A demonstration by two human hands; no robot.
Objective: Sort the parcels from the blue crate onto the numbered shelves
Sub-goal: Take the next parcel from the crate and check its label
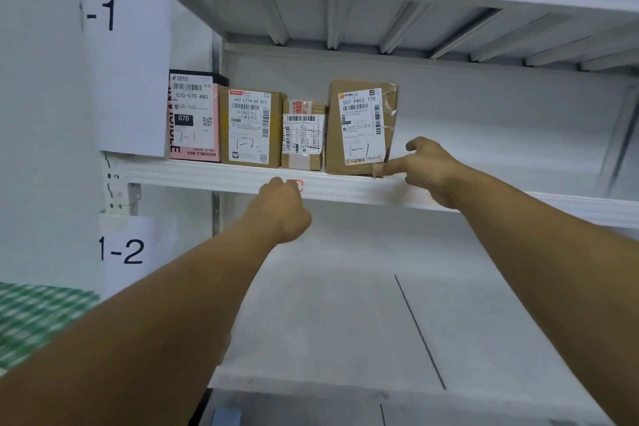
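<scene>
Several parcels stand upright in a row on the upper white shelf (214, 171): a pink box (193, 117), a brown box (250, 128), a small taped brown box (303, 137) and a taller brown parcel (361, 126), each hand-marked 1-1. My right hand (427, 168) reaches to the tall parcel's lower right corner, its index finger touching that corner. My left hand (281, 209) hangs below the shelf's front edge with fingers curled, holding nothing. The blue crate is out of view.
Paper labels "-1" (128, 59) and "1-2" (122, 251) hang on the left upright. The lower shelf (345, 304) holds nothing visible. The upper shelf to the right of the parcels is bare. A green checked surface (31, 318) lies at the far left.
</scene>
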